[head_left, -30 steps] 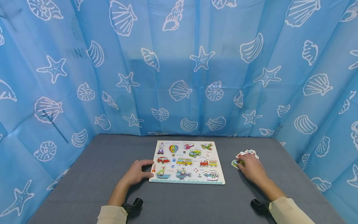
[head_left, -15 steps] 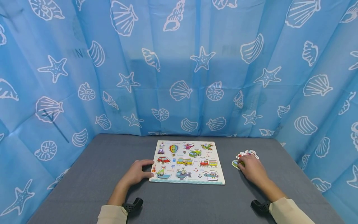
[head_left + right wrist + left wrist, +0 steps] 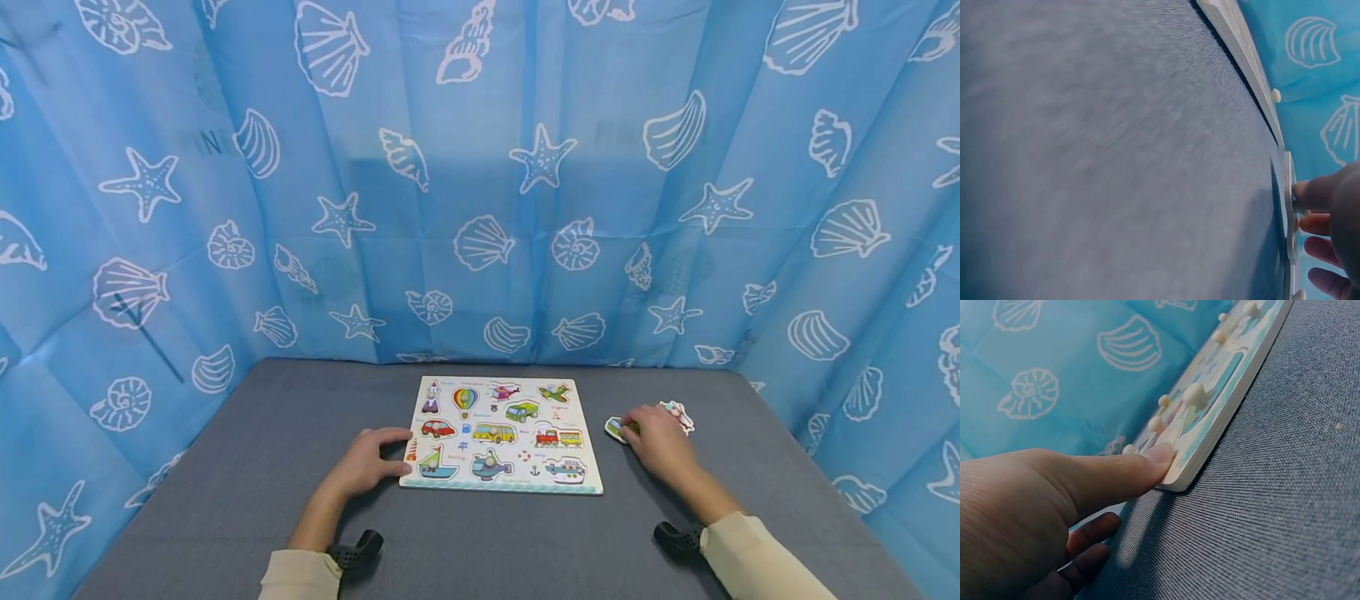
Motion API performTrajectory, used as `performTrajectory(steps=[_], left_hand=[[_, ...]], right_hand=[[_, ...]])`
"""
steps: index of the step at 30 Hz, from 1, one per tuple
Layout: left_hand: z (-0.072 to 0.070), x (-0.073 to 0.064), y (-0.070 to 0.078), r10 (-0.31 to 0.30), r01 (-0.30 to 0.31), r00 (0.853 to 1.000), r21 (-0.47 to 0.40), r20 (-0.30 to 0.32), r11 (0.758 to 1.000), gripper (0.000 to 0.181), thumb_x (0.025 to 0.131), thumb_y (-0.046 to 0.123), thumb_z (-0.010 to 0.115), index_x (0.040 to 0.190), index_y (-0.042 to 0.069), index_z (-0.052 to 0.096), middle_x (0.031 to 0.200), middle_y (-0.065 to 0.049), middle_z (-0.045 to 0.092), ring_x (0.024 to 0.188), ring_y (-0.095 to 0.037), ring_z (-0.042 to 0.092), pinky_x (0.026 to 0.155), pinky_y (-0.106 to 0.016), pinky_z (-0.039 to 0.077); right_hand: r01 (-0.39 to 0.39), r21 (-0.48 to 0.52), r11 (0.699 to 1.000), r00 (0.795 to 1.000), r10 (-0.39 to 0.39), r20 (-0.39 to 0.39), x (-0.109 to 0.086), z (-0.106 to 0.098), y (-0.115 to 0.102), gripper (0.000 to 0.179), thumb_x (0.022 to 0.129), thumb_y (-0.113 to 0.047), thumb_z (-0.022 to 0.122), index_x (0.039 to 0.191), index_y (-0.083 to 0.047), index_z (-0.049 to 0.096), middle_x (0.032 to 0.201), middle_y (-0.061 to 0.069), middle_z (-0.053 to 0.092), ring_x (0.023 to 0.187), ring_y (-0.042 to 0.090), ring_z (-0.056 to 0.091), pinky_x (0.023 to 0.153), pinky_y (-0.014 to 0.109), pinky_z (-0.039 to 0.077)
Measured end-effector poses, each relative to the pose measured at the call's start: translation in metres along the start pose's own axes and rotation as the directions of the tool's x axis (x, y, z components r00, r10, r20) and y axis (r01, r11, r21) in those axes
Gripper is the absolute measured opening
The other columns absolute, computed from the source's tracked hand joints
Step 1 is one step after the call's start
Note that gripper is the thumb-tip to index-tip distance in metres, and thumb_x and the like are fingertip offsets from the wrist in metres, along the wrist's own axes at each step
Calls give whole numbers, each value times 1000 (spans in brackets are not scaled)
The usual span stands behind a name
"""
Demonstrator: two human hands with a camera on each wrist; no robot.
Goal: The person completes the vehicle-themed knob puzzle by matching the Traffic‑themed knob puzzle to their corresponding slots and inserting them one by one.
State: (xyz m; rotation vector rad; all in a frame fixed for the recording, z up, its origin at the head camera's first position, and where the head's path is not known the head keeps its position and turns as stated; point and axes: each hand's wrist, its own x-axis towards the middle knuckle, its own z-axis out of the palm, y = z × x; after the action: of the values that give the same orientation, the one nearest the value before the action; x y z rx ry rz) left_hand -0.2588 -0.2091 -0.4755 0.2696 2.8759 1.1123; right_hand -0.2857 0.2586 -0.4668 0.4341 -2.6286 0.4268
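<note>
A wooden peg puzzle board [image 3: 442, 385] with colourful vehicle pictures lies flat on the grey table; white knobs stand up from it in the left wrist view. My left hand [image 3: 366, 461] rests at its left edge, the straight thumb [image 3: 1116, 473] pressing on the near corner and the index finger touching farther up. To the right of the board, my right hand [image 3: 662, 442] pinches a puzzle piece [image 3: 614, 429] with green on it; its picture is mostly covered. In the right wrist view the piece [image 3: 1289, 206] is seen edge-on, thumb and finger at its knob.
Another puzzle piece, white and red [image 3: 681, 415], lies just behind the right hand, partly hidden. A blue shell-patterned curtain [image 3: 480, 325] hangs along the table's back edge. Grey cloth [image 3: 480, 542] covers the table in front of the board.
My right hand has moved left from the small pile of pieces toward the board, taking the green piece along. The left hand and the board have stayed put.
</note>
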Motion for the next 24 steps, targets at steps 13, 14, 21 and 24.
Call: performTrajectory(steps=[13,14,21,24], left_hand=[[0,0,1,2,-2,1000,-1,-1,1000,48,77,18,83,123,14,68,129,-7,61,122,-32,49,101,-55,35],[0,0,1,2,-2,1000,-3,-2,1000,48,77,18,83,123,14,68,129,-7,61,122,-31,49,101,-55,35],[-1,1,-1,5,-5,1000,-7,4,1000,48,77,19,83,123,15,68,129,-7,61,122,-31,49,101,-55,34],[-1,1,-2,13,-13,1000,-9,4,1000,48,77,19,83,123,14,68,129,-7,61,124,-32,49,102,-55,34]], right_hand=[[-27,16,1000,1000,27,13,29,22,-9,5,82,-8,75,84,-5,71,85,10,65,83,32,57,74,49,45],[-31,15,999,999,31,17,31,22,-11,5,83,-9,75,84,-5,71,85,10,65,83,32,57,74,49,45],[-46,1,999,997,46,64,46,29,-25,6,85,-10,73,88,-5,73,88,9,65,86,31,56,76,49,45],[-46,3,999,996,46,78,51,33,-31,6,87,-11,73,90,-6,73,90,9,65,87,30,56,77,48,45]])
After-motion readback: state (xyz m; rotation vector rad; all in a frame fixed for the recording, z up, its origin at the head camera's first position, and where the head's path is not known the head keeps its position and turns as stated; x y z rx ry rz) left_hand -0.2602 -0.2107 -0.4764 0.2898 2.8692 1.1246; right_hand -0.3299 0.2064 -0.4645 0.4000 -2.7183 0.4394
